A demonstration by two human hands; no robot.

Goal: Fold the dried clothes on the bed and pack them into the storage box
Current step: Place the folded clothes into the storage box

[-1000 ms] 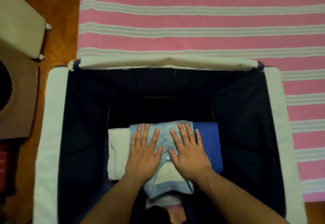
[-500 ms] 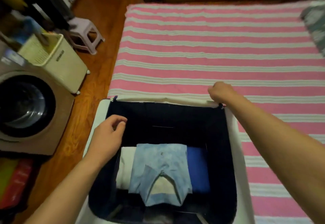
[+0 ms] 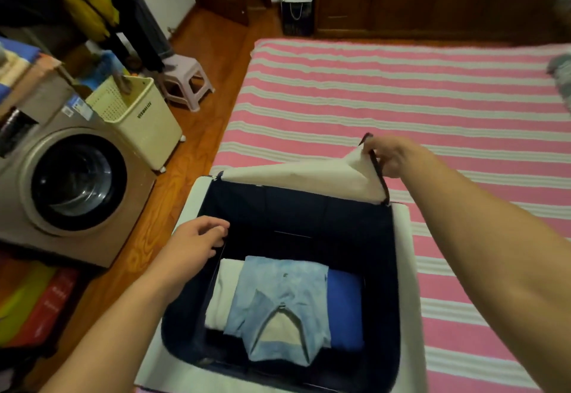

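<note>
Striped bed (image 3: 401,90), right hand (image 3: 392,158) grip lifting box flap (image 3: 309,176)

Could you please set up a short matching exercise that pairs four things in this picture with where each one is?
Things:
1. light blue shirt
2. right hand
3. washing machine
4. left hand

Places:
A. on the floor left of the storage box
B. at the box's left rim
C. on top of the folded stack inside
D. lifting the far white flap

Pairs: 1-C, 2-D, 3-A, 4-B

A dark navy fabric storage box (image 3: 296,216) stood open; a folded light-blue shirt (image 3: 282,306) lay atop white (image 3: 224,293) and royal-blue (image 3: 344,309) folded clothes.
</note>
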